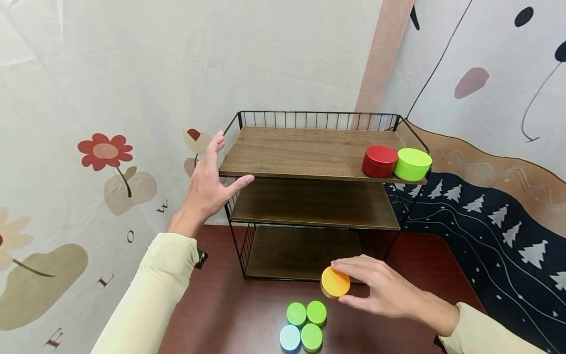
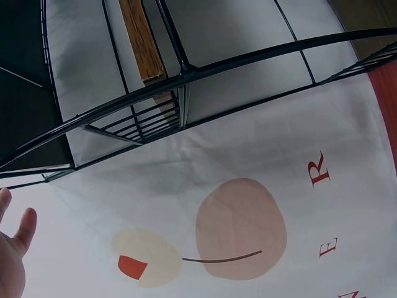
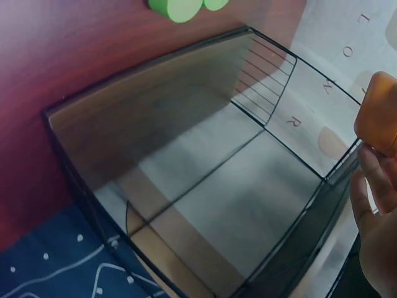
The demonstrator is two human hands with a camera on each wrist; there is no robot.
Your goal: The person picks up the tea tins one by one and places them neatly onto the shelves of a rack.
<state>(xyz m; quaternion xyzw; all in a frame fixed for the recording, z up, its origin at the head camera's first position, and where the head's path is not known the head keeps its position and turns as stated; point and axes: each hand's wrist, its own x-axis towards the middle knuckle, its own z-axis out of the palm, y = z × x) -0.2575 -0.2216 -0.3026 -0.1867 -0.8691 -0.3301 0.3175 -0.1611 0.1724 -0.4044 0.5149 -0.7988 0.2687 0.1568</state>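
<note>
My right hand (image 1: 382, 287) pinches a round orange tin (image 1: 334, 282) between thumb and fingers, in front of the rack's bottom shelf. In the right wrist view the orange tin (image 3: 378, 115) shows at the right edge, with the fingertips against it. My left hand (image 1: 205, 184) is raised at the left end of the three-tier rack (image 1: 309, 152), fingers extended and thumb spread toward the top shelf's front corner. Nothing is in that hand. A red tin (image 1: 379, 162) and a lime green tin (image 1: 412, 164) stand side by side at the top shelf's right front.
Three green tins (image 1: 297, 313) and a light blue tin (image 1: 290, 338) stand grouped on the dark red table (image 1: 212, 305), before the rack. Black wire rails edge the shelves. A printed cloth (image 1: 287, 54) hangs behind, with a navy part (image 1: 464, 221) at the right.
</note>
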